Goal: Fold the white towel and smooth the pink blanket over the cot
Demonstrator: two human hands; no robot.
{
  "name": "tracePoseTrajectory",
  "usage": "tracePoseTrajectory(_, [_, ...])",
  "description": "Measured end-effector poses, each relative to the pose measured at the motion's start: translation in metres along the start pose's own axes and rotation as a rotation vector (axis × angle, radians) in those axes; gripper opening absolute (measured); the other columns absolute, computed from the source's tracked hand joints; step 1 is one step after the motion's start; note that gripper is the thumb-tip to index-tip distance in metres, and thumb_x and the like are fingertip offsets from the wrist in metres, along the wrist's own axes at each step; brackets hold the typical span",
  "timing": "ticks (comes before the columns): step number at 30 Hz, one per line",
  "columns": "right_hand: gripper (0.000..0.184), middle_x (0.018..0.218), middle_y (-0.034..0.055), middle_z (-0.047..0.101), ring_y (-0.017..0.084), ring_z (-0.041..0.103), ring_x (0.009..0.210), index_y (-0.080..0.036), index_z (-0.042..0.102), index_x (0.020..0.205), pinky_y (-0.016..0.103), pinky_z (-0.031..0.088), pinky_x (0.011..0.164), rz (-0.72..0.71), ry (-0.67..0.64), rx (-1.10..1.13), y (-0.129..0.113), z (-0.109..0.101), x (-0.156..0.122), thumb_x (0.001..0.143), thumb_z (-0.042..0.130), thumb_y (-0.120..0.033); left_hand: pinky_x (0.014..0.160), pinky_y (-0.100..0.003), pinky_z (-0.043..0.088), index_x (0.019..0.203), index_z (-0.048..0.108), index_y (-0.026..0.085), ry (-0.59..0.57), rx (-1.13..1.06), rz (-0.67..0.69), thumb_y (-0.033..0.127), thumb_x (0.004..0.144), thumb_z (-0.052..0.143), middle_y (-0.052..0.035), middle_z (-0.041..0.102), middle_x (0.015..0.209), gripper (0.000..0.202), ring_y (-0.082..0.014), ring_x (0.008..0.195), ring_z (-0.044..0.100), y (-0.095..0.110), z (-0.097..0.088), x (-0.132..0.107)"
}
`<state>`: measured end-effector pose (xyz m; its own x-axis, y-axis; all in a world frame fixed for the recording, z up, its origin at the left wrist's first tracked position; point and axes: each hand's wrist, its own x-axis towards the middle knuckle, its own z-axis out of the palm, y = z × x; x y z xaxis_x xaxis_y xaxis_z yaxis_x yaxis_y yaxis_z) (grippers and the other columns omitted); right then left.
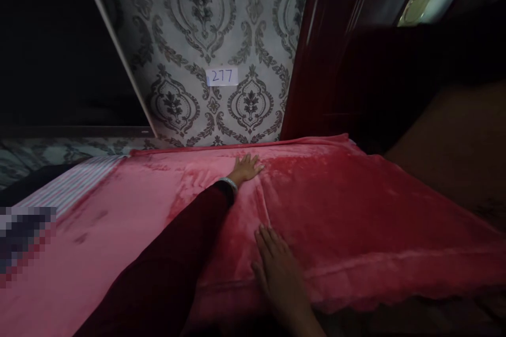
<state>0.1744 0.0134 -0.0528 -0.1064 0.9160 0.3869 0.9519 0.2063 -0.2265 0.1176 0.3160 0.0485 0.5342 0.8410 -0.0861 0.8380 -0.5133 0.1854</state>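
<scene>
A red plush blanket (pixel 336 210) lies spread over a flat surface. Its pile shows lighter pink patches, and a crease runs across the middle between my two hands. My left hand (pixel 245 168), with a silver bracelet (pixel 229 184) at the wrist, reaches to the far part of the blanket and presses on it, fingers spread. Closer to me, my right hand (pixel 276 268) rests flat on the blanket by the near end of the crease, its fingers stretched out. Neither hand grips anything.
A patterned wall with a paper label (pixel 222 76) reading 277 rises behind the blanket. At left hangs a dark television screen (pixel 67 52); a dark red glossy door (pixel 328 52) stands at right. Striped cloth (pixel 75 184) shows at the blanket's left edge.
</scene>
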Motion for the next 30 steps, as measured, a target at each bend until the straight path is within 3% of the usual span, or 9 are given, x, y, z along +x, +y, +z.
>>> tracePoseTrajectory(5, [0.055, 0.158, 0.0115, 0.048, 0.029, 0.044, 0.147, -0.013, 0.052, 0.151, 0.05, 0.04, 0.119, 0.013, -0.048, -0.014, -0.001, -0.013, 0.006, 0.099, 0.044, -0.027, 0.128, -0.055, 0.009, 0.166, 0.018, 0.023, -0.06, -0.04, 0.036, 0.058, 0.103, 0.024, -0.0132, 0.017, 0.173, 0.072, -0.0259, 0.16, 0.012, -0.006, -0.012, -0.055])
tracePoseTrajectory(8, [0.053, 0.157, 0.0125, 0.048, 0.029, 0.044, 0.147, -0.012, 0.052, 0.151, 0.051, 0.038, 0.12, 0.0, -0.024, 0.004, 0.0, -0.014, 0.006, 0.102, 0.04, -0.029, 0.127, -0.059, 0.003, 0.163, 0.027, 0.023, -0.039, 0.004, 0.066, 0.056, 0.099, 0.043, -0.0137, 0.016, 0.173, 0.074, -0.0304, 0.16, 0.011, -0.04, -0.016, -0.106])
tracePoseTrajectory(10, [0.053, 0.157, 0.013, 0.049, 0.029, 0.043, 0.147, -0.012, 0.053, 0.15, 0.051, 0.036, 0.121, -0.008, 0.0, 0.023, 0.002, -0.012, 0.005, 0.103, 0.039, -0.031, 0.127, -0.06, 0.005, 0.16, 0.035, 0.02, 0.057, -0.037, -0.033, 0.051, 0.095, 0.054, -0.0165, 0.019, 0.172, 0.075, -0.0343, 0.16, 0.011, -0.072, -0.017, -0.141])
tracePoseTrajectory(13, [0.052, 0.156, 0.0146, 0.049, 0.029, 0.042, 0.148, -0.011, 0.054, 0.149, 0.051, 0.035, 0.122, -0.023, 0.01, 0.055, 0.004, -0.01, 0.004, 0.104, 0.04, -0.034, 0.124, -0.054, 0.026, 0.15, 0.049, 0.014, 0.271, -0.376, -0.277, 0.05, 0.085, 0.067, -0.0207, 0.04, 0.163, 0.076, -0.0382, 0.154, 0.03, -0.12, -0.013, -0.191])
tracePoseTrajectory(16, [0.056, 0.158, 0.0143, 0.047, 0.03, 0.039, 0.15, -0.013, 0.051, 0.152, 0.052, 0.034, 0.123, -0.055, 0.002, 0.082, 0.007, -0.013, 0.001, 0.102, 0.046, -0.039, 0.106, -0.046, 0.051, 0.139, 0.056, 0.012, 0.422, -0.941, -0.399, 0.051, 0.076, 0.076, -0.0191, 0.068, 0.131, 0.077, -0.0347, 0.125, 0.064, -0.144, -0.004, -0.232])
tracePoseTrajectory(19, [0.069, 0.162, 0.0132, 0.041, 0.031, 0.032, 0.153, -0.016, 0.044, 0.157, 0.053, 0.033, 0.123, -0.103, -0.016, 0.113, 0.011, -0.02, -0.002, 0.096, 0.058, -0.046, 0.096, -0.043, 0.058, 0.129, 0.062, 0.013, 0.308, -1.329, -0.383, 0.049, 0.068, 0.08, -0.0166, 0.074, 0.116, 0.073, -0.0301, 0.108, 0.072, -0.139, 0.007, -0.268])
tracePoseTrajectory(22, [0.08, 0.164, 0.0138, 0.039, 0.031, 0.03, 0.154, -0.017, 0.039, 0.16, 0.054, 0.033, 0.123, -0.12, -0.061, 0.138, 0.012, -0.027, -0.003, 0.09, 0.066, -0.045, 0.098, -0.05, 0.058, 0.119, 0.068, 0.014, 0.141, -1.335, -0.28, 0.047, 0.072, 0.073, -0.0171, 0.075, 0.115, 0.059, -0.0342, 0.11, 0.071, -0.12, 0.009, -0.3])
tracePoseTrajectory(27, [0.082, 0.163, 0.0129, 0.041, 0.03, 0.032, 0.153, -0.018, 0.036, 0.161, 0.053, 0.035, 0.123, -0.062, -0.108, 0.103, 0.006, -0.031, 0.003, 0.083, 0.059, -0.018, 0.115, -0.049, 0.047, 0.124, 0.071, 0.027, 0.363, -1.125, -0.202, 0.047, 0.08, 0.063, -0.0081, 0.067, 0.138, 0.049, -0.032, 0.136, 0.056, -0.101, -0.013, -0.314])
tracePoseTrajectory(30, [0.089, 0.159, 0.0118, 0.047, 0.029, 0.039, 0.15, -0.019, 0.038, 0.161, 0.053, 0.039, 0.121, -0.03, -0.084, 0.082, 0.005, -0.028, 0.003, 0.074, 0.05, -0.004, 0.099, -0.055, 0.057, 0.117, 0.072, 0.02, 0.345, -1.207, -0.259, 0.048, 0.078, 0.066, -0.0118, 0.076, 0.114, 0.048, -0.0358, 0.113, 0.07, -0.103, -0.02, -0.293])
